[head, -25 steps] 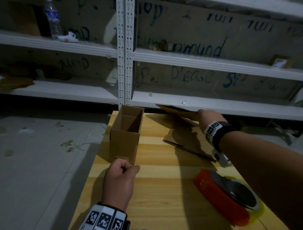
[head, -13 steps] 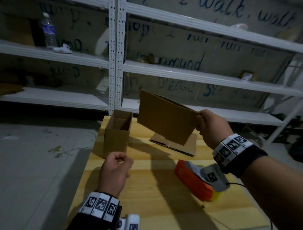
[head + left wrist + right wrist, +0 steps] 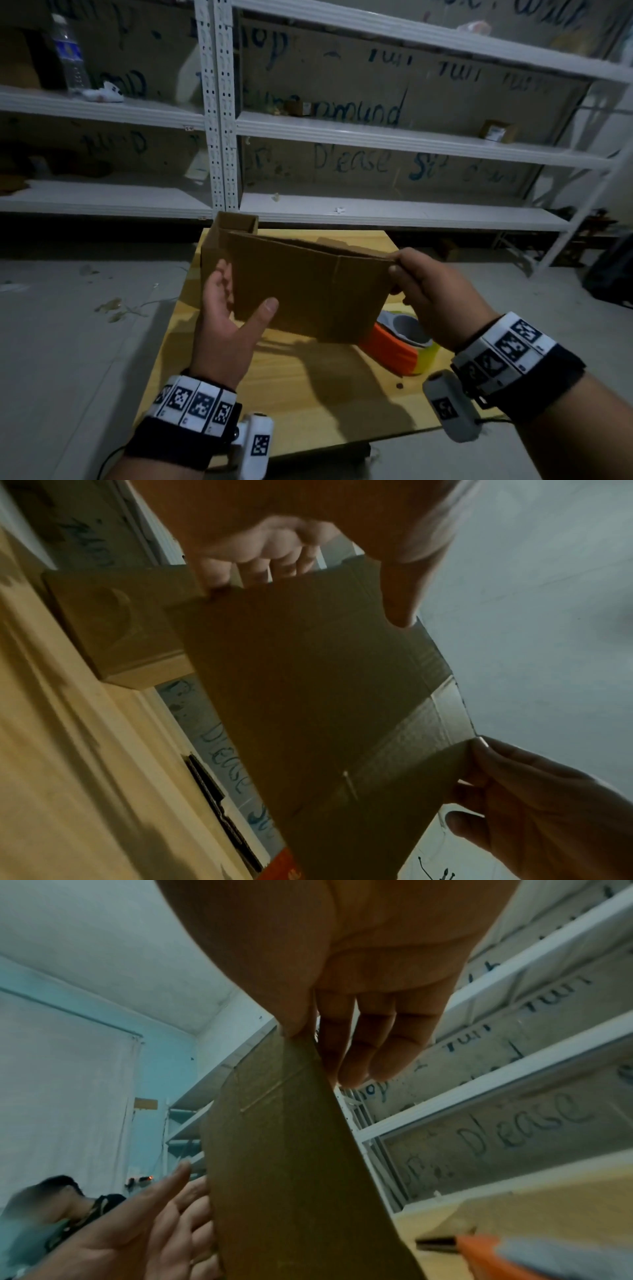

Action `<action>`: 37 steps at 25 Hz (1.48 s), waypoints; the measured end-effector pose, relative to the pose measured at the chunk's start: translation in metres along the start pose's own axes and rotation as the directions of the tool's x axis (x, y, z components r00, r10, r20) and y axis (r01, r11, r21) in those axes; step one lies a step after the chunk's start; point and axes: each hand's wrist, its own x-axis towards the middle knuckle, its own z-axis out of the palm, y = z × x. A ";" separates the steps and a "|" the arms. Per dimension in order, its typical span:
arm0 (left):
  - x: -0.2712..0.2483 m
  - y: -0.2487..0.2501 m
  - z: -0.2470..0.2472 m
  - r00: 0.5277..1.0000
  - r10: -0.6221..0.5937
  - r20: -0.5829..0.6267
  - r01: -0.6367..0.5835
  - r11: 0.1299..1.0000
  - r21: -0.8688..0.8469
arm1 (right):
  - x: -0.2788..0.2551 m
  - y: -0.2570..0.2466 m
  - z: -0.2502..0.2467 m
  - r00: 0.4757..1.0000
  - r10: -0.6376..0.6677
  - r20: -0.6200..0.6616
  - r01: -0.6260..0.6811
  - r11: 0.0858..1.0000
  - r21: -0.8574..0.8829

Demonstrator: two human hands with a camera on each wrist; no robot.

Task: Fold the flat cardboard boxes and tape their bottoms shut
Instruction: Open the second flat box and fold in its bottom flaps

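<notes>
A flat cardboard box (image 3: 308,287) hangs upright in the air over the wooden table (image 3: 308,394). My right hand (image 3: 397,265) pinches its upper right corner between thumb and fingers; the right wrist view shows that pinch (image 3: 315,1042) on the box (image 3: 291,1177). My left hand (image 3: 246,287) straddles the box's left edge, its straight fingers behind the card and its thumb stretched out in front. In the left wrist view those fingers (image 3: 240,572) lie behind the box (image 3: 308,696). A folded box (image 3: 219,246) stands open-topped at the table's far left.
An orange tape dispenser (image 3: 394,349) with a yellow-edged roll lies on the table under my right hand. More flat cardboard (image 3: 212,791) lies at the table's far side. White metal shelves (image 3: 376,212) run behind the table, and bare floor lies to the left.
My right hand lifted the flat box off the stack and brought it toward me. My left hand left the table, uncurled from a loose fist and reached the box's left edge.
</notes>
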 end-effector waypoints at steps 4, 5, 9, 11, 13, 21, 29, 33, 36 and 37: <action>0.001 -0.010 -0.004 0.994 -0.110 0.012 0.110 0.994 0.022 | -0.005 0.012 0.047 0.989 0.123 -0.084 -0.109 0.981 0.158; 0.000 -0.012 -0.003 0.995 -0.102 0.006 0.102 0.994 0.035 | -0.007 0.017 0.062 0.977 0.185 -0.104 -0.157 0.960 0.232; -0.001 -0.015 -0.001 0.996 -0.082 0.028 0.080 0.994 0.078 | -0.016 0.021 0.106 0.949 0.315 0.030 -0.249 0.684 0.686; 0.001 -0.014 -0.005 0.996 -0.079 0.051 0.072 0.990 0.120 | -0.014 0.018 0.114 0.956 0.279 0.086 -0.241 0.590 0.771; 0.002 -0.013 -0.006 0.985 -0.109 0.134 0.095 0.990 0.106 | -0.010 0.015 0.120 0.977 0.193 0.092 -0.191 0.597 0.779; -0.001 -0.006 0.010 0.985 -0.056 0.165 0.065 0.997 -0.048 | -0.015 0.003 0.140 0.984 0.011 0.177 -0.148 0.600 0.786; -0.005 -0.001 0.017 0.987 0.062 0.149 -0.050 0.995 -0.083 | -0.014 0.021 0.129 0.998 0.037 -0.059 0.018 0.680 0.733; -0.008 0.004 0.008 0.980 0.080 0.180 -0.075 0.997 -0.033 | -0.019 0.025 0.125 0.997 0.011 -0.072 0.042 0.716 0.696; -0.012 0.006 0.009 0.977 0.101 0.187 -0.126 0.984 0.128 | -0.023 0.019 0.121 1.000 0.024 0.007 -0.023 0.806 0.592; -0.013 0.006 0.009 0.979 0.090 0.183 -0.115 0.985 0.132 | -0.025 0.018 0.121 0.999 0.030 0.018 -0.035 0.833 0.552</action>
